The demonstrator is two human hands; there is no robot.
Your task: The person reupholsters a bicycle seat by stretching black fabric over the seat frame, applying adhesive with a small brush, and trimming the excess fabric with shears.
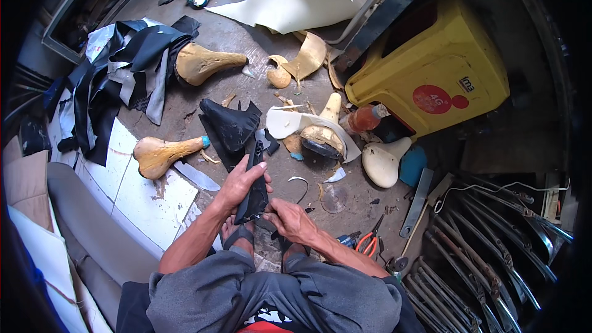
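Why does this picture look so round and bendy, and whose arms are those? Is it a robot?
No robot here! A person wears a wide camera on their head, looking down, and its lens bends straight edges.

Those bare hands are theirs. The left hand holds a long black piece; the right hand is at its lower end, perhaps pinching it.

On the grey floor lie a tan saddle-shaped piece with a blue tip and orange-handled pliers. A yellow plastic stool lies tipped over.

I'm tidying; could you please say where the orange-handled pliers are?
Lower right in the head view, the pliers lie beside a blue tool near the right forearm.
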